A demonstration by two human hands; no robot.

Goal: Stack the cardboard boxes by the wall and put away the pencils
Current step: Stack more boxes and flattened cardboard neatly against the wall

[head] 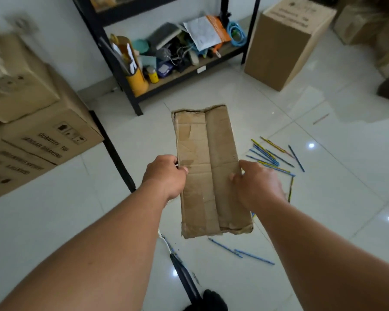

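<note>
1. A person is holding a flat, worn cardboard box (208,171) out in front of them above the white tiled floor (337,198), with its long side pointing away from them.
2. The left hand (165,176) is gripping the box's left edge about halfway along. Its fingers are curling round the edge and the thumb is lying on the top face.
3. The right hand (256,182) is gripping the opposite edge at the same level. The thumb is pressing on top, and the other fingers are tucked under the box where I cannot see them.
4. Blue and yellow pencils (272,157) are lying scattered on the floor just to the right of the box, a few of them partly hidden behind the right hand.
5. Two more blue pencils (245,252) are lying on the floor below the box's near end.
6. A stack of printed cartons (43,131) is sitting to the left of the box, against the wall.
7. A black metal shelf rack (130,90) is standing beyond the box's far end. Its lowest shelf is crowded with papers, cables and a yellow tube.
8. A tall sealed carton (285,46) is standing on the floor beyond the box and to its right, beside the rack's leg.
</note>
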